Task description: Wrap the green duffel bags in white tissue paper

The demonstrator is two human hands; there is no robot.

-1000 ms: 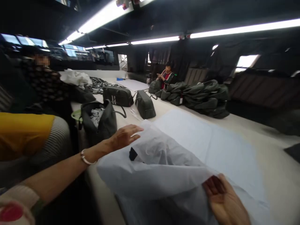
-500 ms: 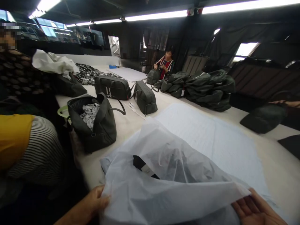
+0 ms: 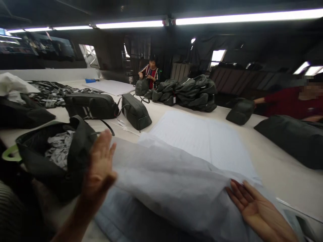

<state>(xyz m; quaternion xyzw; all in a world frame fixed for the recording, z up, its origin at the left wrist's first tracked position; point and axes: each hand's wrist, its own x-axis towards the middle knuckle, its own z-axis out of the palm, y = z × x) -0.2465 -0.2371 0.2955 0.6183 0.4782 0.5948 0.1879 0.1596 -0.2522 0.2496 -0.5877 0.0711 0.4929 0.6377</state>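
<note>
A large sheet of thin white tissue paper [image 3: 166, 181] is draped over a hidden bulky item on the table in front of me. My left hand [image 3: 99, 168] stands upright with straight fingers, pressed flat against the paper's left side. My right hand [image 3: 254, 206] lies palm up with fingers stretched out under the paper's right edge. Neither hand grips anything. More flat white paper [image 3: 202, 137] lies spread just beyond.
An open dark bag [image 3: 58, 151] stuffed with crumpled paper sits at my left. Two zipped dark bags [image 3: 136, 111] lie further back, and a heap of bags [image 3: 191, 92] beyond. A seated person [image 3: 150, 72] works at the far end; another person [image 3: 290, 101] is at right with dark bags [image 3: 290, 137].
The paper has been folded down over the dark item, which no longer shows. My left hand rose from the lower edge to the paper's left side. The view swung right.
</note>
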